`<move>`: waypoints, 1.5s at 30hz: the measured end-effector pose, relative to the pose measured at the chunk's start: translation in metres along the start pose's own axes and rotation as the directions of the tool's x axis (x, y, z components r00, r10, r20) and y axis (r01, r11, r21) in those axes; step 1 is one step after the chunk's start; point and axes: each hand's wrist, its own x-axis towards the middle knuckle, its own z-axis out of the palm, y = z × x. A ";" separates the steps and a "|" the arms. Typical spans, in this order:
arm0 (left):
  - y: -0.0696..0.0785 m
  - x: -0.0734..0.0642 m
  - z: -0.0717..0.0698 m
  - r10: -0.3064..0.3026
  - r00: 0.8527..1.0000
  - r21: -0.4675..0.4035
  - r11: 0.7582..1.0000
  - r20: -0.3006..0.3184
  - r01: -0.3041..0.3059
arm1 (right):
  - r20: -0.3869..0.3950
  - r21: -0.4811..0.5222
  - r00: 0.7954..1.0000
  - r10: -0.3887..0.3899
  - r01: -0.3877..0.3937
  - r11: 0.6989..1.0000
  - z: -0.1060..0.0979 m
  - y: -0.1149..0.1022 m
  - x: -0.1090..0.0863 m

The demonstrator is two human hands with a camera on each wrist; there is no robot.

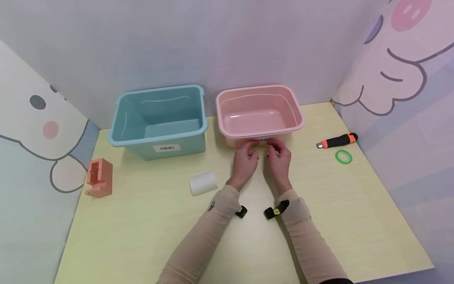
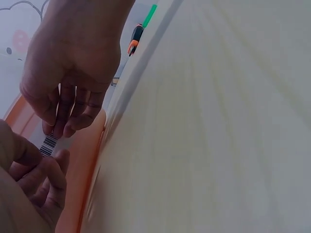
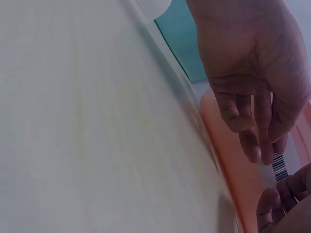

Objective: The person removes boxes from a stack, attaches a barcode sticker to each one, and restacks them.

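A barcode label [image 2: 48,145] is at the front wall of the pink bin [image 1: 260,136], between my two hands. My left hand [image 1: 244,163] pinches one end of it with thumb and fingers. At the other end, my right hand [image 1: 280,161] pinches the label the same way. Both wrist views show the black bars close up, with a white part of the label [image 3: 266,175] beside them. Fingers cover the label's ends, and whether its back touches the bin cannot be told.
Left of the pink bin stands a teal bin [image 1: 170,146] with its own white label. A white roll [image 1: 203,183] lies near my left forearm. An orange-pink holder [image 1: 100,177] is at far left; a utility knife [image 1: 338,141] and green tape ring [image 1: 343,157] lie at right.
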 end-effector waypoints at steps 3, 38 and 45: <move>0.000 0.000 0.001 -0.005 1.000 0.022 1.000 0.011 0.005 | 0.024 -0.010 1.000 0.004 -0.004 1.000 0.001 0.001 0.002; -0.001 -0.011 -0.053 -0.015 0.999 0.009 1.000 -0.050 0.015 | -0.066 0.012 0.996 0.056 -0.055 0.998 -0.016 0.027 0.016; 0.001 -0.022 -0.084 -0.020 0.996 -0.003 1.000 -0.090 0.020 | -0.081 0.002 0.995 0.061 -0.061 0.998 -0.018 0.040 0.016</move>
